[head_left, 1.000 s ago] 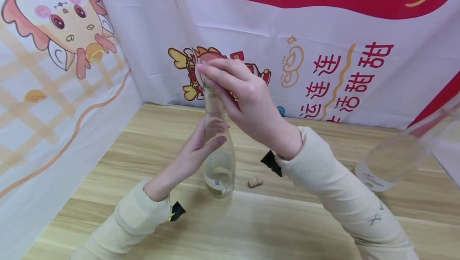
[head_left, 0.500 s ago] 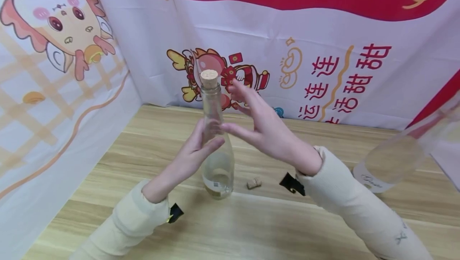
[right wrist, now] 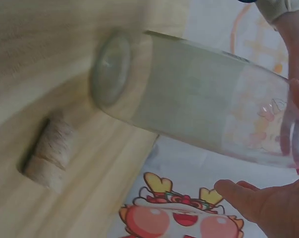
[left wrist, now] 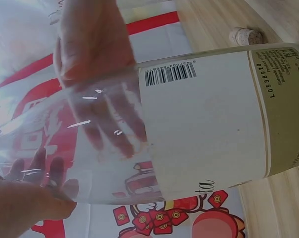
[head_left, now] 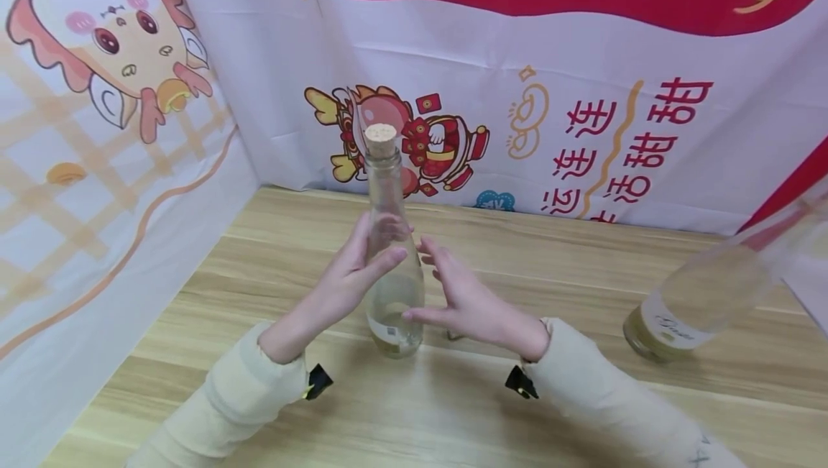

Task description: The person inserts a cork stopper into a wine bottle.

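Observation:
A clear glass bottle [head_left: 396,288] stands upright on the table, with a pale cork [head_left: 382,140] seated in its mouth and its wide top above the rim. My left hand [head_left: 343,281] grips the bottle below the neck, thumb in front and fingers wrapped behind the glass. Spread beside the bottle's right side is my right hand [head_left: 468,303], its thumb toward the lower body and its fingers higher up. In the left wrist view the bottle's label [left wrist: 204,124] shows a barcode. A second cork [right wrist: 48,153] lies on the table near the bottle's base, mostly hidden by my right hand in the head view.
Another clear bottle [head_left: 686,310] with a white label stands to the right, beyond my right forearm. Printed white cloths [head_left: 440,44] rise behind and to the left of the wooden table [head_left: 259,267].
My right hand has come off the bottle's top, uncovering the cork there, and has moved down to the side of the bottle's body. My left hand keeps its grip in place.

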`<act>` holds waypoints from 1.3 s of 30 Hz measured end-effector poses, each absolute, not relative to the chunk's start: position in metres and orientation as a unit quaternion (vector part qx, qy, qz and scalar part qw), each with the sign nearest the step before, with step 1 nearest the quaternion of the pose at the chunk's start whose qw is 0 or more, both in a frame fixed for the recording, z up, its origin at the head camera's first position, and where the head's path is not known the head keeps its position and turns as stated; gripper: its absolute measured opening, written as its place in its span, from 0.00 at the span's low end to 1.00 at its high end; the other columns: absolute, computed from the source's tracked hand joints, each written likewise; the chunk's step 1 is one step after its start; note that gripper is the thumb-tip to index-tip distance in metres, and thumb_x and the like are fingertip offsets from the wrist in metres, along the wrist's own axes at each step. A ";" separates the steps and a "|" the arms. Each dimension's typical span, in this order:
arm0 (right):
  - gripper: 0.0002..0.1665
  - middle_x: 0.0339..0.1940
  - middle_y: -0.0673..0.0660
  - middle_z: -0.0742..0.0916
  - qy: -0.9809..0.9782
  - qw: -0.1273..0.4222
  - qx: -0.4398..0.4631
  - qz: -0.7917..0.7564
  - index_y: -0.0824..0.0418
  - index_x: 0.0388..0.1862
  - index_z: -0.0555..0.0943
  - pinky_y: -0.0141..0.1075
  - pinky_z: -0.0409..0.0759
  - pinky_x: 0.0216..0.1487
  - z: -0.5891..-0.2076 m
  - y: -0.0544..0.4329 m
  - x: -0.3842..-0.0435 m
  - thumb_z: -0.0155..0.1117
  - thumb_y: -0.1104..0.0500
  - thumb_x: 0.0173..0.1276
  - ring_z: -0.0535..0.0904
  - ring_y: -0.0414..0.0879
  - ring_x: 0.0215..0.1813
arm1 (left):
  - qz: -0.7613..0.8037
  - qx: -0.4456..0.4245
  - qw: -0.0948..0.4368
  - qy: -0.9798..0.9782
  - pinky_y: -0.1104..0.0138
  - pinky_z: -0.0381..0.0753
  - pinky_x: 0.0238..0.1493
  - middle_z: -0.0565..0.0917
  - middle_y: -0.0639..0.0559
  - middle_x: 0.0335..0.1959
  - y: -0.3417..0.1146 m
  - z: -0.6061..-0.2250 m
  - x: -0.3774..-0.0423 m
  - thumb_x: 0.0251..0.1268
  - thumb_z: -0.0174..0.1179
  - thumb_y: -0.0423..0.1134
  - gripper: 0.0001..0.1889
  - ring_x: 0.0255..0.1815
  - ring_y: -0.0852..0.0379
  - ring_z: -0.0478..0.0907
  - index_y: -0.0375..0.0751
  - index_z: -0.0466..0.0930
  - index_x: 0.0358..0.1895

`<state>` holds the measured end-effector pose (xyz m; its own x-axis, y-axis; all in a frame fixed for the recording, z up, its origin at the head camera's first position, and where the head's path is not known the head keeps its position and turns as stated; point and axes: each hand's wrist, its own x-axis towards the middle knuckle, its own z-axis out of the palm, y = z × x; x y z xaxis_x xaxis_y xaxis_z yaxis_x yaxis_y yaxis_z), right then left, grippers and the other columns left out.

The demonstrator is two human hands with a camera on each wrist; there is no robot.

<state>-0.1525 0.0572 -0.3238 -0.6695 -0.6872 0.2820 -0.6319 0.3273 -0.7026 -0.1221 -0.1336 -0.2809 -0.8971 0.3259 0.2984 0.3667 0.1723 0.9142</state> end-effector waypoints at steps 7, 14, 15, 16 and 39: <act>0.54 0.64 0.56 0.67 0.807 0.048 -0.416 -0.416 0.57 0.71 0.47 0.40 0.71 0.58 -0.340 0.048 -0.151 0.70 0.51 0.54 0.66 0.44 0.62 | -0.606 -0.228 0.020 -0.761 0.50 0.61 0.63 0.68 0.43 0.60 -0.135 -0.281 -0.124 0.68 0.50 0.46 0.23 0.63 0.49 0.64 0.41 0.57 0.59; 0.52 0.59 0.58 0.71 0.791 0.062 -0.408 -0.451 0.56 0.70 0.49 0.42 0.74 0.55 -0.343 0.040 -0.149 0.70 0.52 0.53 0.72 0.48 0.57 | -0.622 -0.234 0.046 -0.746 0.53 0.66 0.60 0.71 0.41 0.56 -0.135 -0.279 -0.125 0.67 0.51 0.41 0.20 0.57 0.49 0.69 0.34 0.62 0.57; 0.52 0.59 0.59 0.71 0.790 0.067 -0.405 -0.455 0.57 0.69 0.50 0.43 0.74 0.55 -0.343 0.039 -0.149 0.70 0.53 0.53 0.72 0.49 0.57 | -0.623 -0.232 0.050 -0.745 0.53 0.67 0.60 0.71 0.41 0.56 -0.135 -0.279 -0.125 0.67 0.51 0.40 0.20 0.57 0.49 0.69 0.34 0.63 0.57; 0.51 0.59 0.60 0.71 0.789 0.069 -0.403 -0.458 0.58 0.69 0.50 0.43 0.74 0.55 -0.342 0.038 -0.150 0.70 0.53 0.53 0.72 0.50 0.57 | -0.623 -0.229 0.054 -0.746 0.53 0.67 0.59 0.71 0.41 0.56 -0.135 -0.278 -0.126 0.67 0.51 0.39 0.19 0.56 0.48 0.70 0.34 0.63 0.57; 0.49 0.64 0.62 0.68 0.803 0.016 -0.325 -0.499 0.62 0.69 0.51 0.46 0.68 0.61 -0.301 0.000 -0.237 0.69 0.59 0.56 0.64 0.52 0.64 | -0.621 -0.182 0.165 -0.745 0.67 0.74 0.43 0.74 0.41 0.50 -0.149 -0.241 -0.224 0.68 0.49 0.37 0.18 0.41 0.55 0.74 0.36 0.64 0.58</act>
<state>-0.2372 0.0002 -0.3013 -0.7881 -0.5382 0.2987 -0.5059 0.2900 -0.8124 -0.2239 -0.1494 -0.2405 -0.8793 0.0663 0.4716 0.4758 0.1630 0.8643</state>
